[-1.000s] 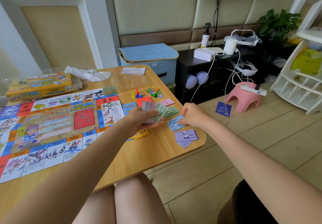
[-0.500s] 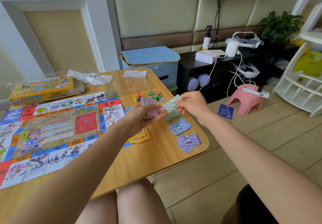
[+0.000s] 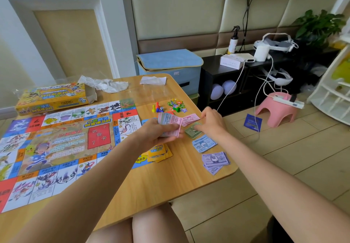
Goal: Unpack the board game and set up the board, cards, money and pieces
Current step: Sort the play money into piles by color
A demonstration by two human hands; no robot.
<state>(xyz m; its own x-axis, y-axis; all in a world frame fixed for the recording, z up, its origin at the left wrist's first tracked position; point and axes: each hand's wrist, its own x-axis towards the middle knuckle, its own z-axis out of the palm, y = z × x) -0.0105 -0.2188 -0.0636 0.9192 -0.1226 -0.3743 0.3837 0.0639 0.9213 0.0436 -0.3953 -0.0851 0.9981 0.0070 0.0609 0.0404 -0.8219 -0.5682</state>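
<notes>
Two hands over the surface [image 3: 155,184], left hand [image 3: 158,132] gripping pink notes [image 3: 171,122], right hand [image 3: 213,122] fingers flat on green notes [image 3: 192,132]

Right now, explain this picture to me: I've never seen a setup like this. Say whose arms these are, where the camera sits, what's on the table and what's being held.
There is no machine here. A person wears a wide-angle camera on the head, looking forward and down, so the two bare arms are their own.

The left hand grips a bundle of play money, pink on top. The right hand reaches down with its fingers on the green notes lying on the wooden table.

Also on the table: the unfolded game board, its yellow box, a pink pile, a blue pile, a purple pile, yellow cards and small coloured pieces. The hands seem to be sorting money by colour.
</notes>
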